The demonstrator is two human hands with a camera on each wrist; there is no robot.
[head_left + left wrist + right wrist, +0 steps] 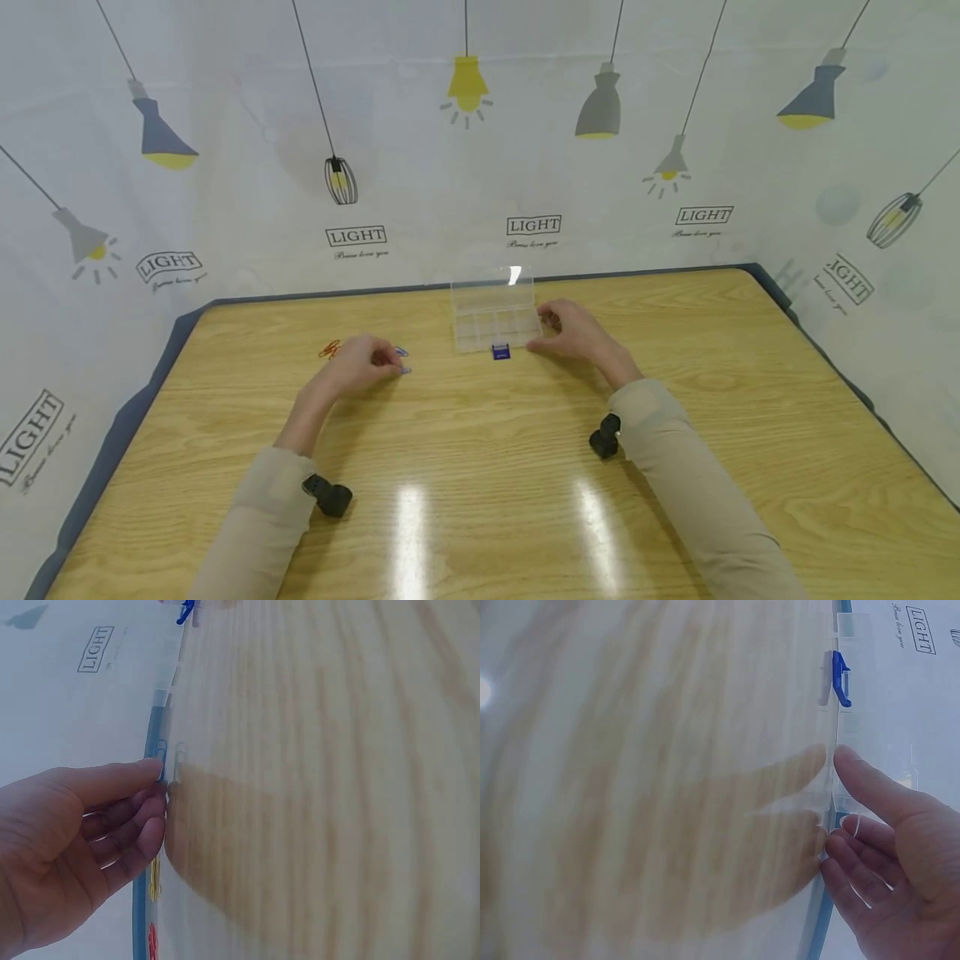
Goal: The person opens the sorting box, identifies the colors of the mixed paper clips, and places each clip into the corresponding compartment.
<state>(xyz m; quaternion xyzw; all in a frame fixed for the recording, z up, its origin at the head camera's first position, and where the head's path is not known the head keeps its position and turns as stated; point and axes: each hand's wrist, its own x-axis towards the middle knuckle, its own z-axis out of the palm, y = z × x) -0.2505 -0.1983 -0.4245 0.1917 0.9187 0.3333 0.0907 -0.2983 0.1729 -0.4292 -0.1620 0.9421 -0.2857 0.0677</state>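
My left hand pinches a blue paper clip between thumb and fingertips, low over the table. Just beyond its fingertips lie more blue paper clips. Red paper clips sit to the left of that hand, and yellow paper clips show behind its fingers in the left wrist view. A clear plastic compartment box stands with its lid up and a blue latch at its front. My right hand holds the box's right end, thumb at the front corner, fingers toward the back.
The wood-grain table reaches to a printed curtain at the back and sides. The box's raised lid stands close to the table's back edge. Small black cameras are strapped at both wrists.
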